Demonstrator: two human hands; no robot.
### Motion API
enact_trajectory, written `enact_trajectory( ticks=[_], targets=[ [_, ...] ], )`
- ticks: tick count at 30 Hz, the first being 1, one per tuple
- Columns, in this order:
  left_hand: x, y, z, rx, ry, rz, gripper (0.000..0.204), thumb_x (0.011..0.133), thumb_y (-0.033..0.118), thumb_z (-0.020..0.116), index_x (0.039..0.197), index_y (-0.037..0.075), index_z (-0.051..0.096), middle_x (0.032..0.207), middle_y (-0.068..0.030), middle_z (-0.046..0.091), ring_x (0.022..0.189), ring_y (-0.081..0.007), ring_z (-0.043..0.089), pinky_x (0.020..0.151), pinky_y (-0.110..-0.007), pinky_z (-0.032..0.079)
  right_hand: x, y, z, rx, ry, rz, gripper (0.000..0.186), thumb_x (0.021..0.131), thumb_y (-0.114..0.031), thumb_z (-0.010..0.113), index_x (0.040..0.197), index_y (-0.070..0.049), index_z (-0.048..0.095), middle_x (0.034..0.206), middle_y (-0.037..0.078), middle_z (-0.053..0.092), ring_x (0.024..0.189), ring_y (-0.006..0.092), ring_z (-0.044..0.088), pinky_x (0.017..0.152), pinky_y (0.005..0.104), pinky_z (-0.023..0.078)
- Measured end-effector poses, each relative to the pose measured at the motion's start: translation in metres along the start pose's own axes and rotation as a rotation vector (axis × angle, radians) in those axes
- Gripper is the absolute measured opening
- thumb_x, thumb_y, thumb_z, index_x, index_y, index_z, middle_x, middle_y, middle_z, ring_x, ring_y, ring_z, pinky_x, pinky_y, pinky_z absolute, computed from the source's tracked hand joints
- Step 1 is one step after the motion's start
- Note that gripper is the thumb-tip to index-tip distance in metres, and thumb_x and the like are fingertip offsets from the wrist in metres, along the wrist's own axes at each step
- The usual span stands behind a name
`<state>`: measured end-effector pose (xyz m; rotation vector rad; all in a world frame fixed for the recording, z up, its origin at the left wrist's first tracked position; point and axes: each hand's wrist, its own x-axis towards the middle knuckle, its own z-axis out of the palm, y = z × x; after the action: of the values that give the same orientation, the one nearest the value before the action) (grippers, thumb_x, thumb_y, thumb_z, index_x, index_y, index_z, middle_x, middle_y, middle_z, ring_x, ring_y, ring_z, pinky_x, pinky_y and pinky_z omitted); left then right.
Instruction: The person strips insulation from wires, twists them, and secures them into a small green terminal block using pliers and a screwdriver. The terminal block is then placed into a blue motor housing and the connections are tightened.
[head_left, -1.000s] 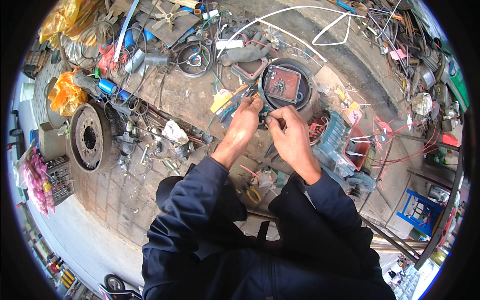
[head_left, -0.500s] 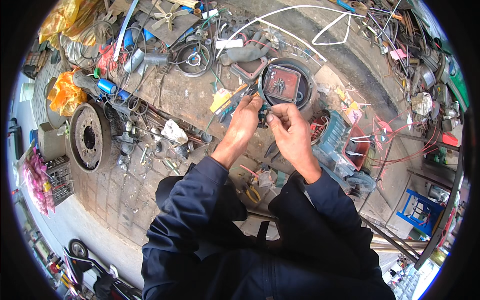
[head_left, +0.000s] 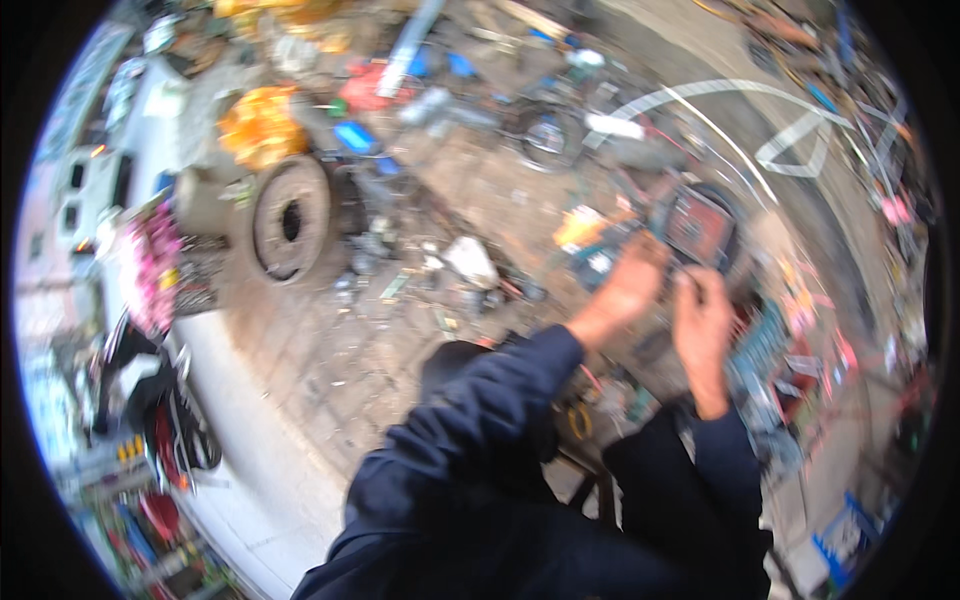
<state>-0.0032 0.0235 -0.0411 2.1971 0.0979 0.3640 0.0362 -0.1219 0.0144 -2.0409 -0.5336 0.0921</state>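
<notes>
Blur softens the whole head view. My left hand [head_left: 635, 272] is closed, its fingers round something I cannot make out, beside a yellow-and-teal object [head_left: 582, 238]. Close on its right, my right hand [head_left: 703, 318] has thumb and fingers pinched together; what they hold is too blurred to name. Just beyond both hands, a square reddish tray [head_left: 698, 226] with small parts sits on a round dark tub [head_left: 742, 240]. A teal machine housing [head_left: 762, 345] lies to the right of my right hand. Yellow-handled pliers [head_left: 580, 420] lie below my hands.
A heavy round wheel rim [head_left: 292, 222] stands at the left, with an orange plastic bag [head_left: 262, 128] behind it. Scrap parts and wires litter the ground. White strips [head_left: 720, 92] curve across the far right. A parked motorbike [head_left: 165, 420] stands at lower left.
The view has swung left, so hands, tub and scrap appear farther right, and the picture has blurred. My hands keep nearly the same pose, close together by the tub.
</notes>
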Motion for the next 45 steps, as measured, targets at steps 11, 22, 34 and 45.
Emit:
enact_trajectory(
  ticks=[11, 22, 34, 45],
  targets=[
    [0.008, 0.021, -0.009, -0.944, -0.083, -0.852, 0.053, 0.109, 0.028, 0.047, 0.147, -0.009, 0.045, 0.138, -0.0195, 0.06, 0.128, -0.0264, 0.056, 0.108, -0.038, 0.044, -0.002, -0.007, 0.0, 0.075, -0.131, 0.15, 0.008, 0.102, -0.006, 0.064, 0.103, 0.002, 0.063, 0.089, 0.008, 0.067, 0.074, 0.0153, 0.059, 0.069, 0.0326, 0.049],
    [0.014, 0.018, 0.008, -0.822, 0.058, -0.723, 0.038, 0.107, 0.027, 0.048, 0.125, -0.005, 0.055, 0.111, -0.0186, 0.067, 0.102, -0.0248, 0.063, 0.09, -0.04, 0.05, 0.002, 0.024, 0.001, 0.247, -0.137, 0.15, 0.009, 0.105, -0.008, 0.062, 0.104, 0.001, 0.062, 0.088, 0.0, 0.059, 0.079, 0.007, 0.052, 0.071, 0.0257, 0.046],
    [0.015, 0.013, 0.018, -0.712, 0.081, -0.686, 0.034, 0.108, 0.028, 0.048, 0.115, -0.004, 0.053, 0.107, -0.0217, 0.063, 0.098, -0.0302, 0.063, 0.084, -0.043, 0.05, 0.009, 0.033, -0.006, 0.016, -0.19, 0.13, 0.016, 0.105, -0.014, 0.063, 0.101, 0.002, 0.06, 0.085, 0.005, 0.06, 0.08, 0.0125, 0.053, 0.075, 0.0309, 0.047],
    [0.014, 0.009, 0.024, -0.695, 0.102, -0.658, 0.034, 0.108, 0.027, 0.047, 0.115, -0.005, 0.054, 0.108, -0.025, 0.065, 0.101, -0.0352, 0.065, 0.088, -0.044, 0.05, 0.01, 0.039, 0.0, 0.169, -0.146, 0.144, 0.018, 0.107, -0.013, 0.061, 0.097, 0.002, 0.058, 0.086, 0.001, 0.055, 0.077, 0.0108, 0.048, 0.071, 0.0289, 0.044]
  ],
)
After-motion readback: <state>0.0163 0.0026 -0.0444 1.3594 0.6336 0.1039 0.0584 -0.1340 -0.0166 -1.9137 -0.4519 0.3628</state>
